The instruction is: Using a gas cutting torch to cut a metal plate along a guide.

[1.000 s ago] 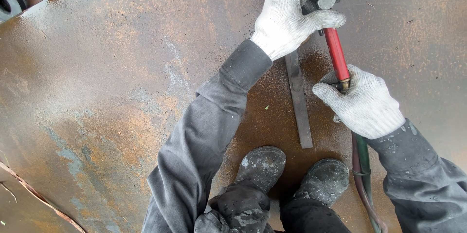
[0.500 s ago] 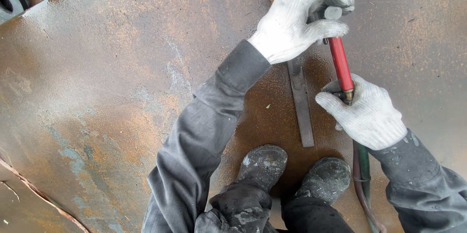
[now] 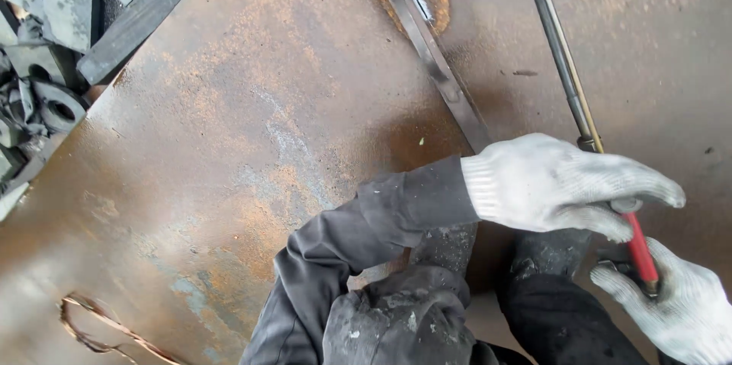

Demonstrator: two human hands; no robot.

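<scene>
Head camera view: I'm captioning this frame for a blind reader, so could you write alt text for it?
Two white-gloved hands hold a red-handled tool above a rusty steel plate: the left hand wraps its upper end, the right hand grips its red handle lower down. A flat steel bar and a thin rod lie on the plate beyond the hands; metal scrap is piled at the left edge.

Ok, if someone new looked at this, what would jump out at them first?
Probably the two white knit gloves at lower right: the left hand and right hand both grip a red-handled tool. Everything sits on a big rusty steel plate, with a flat steel bar running diagonally at top centre and dark scrap offcuts piled at the left edge.
</scene>
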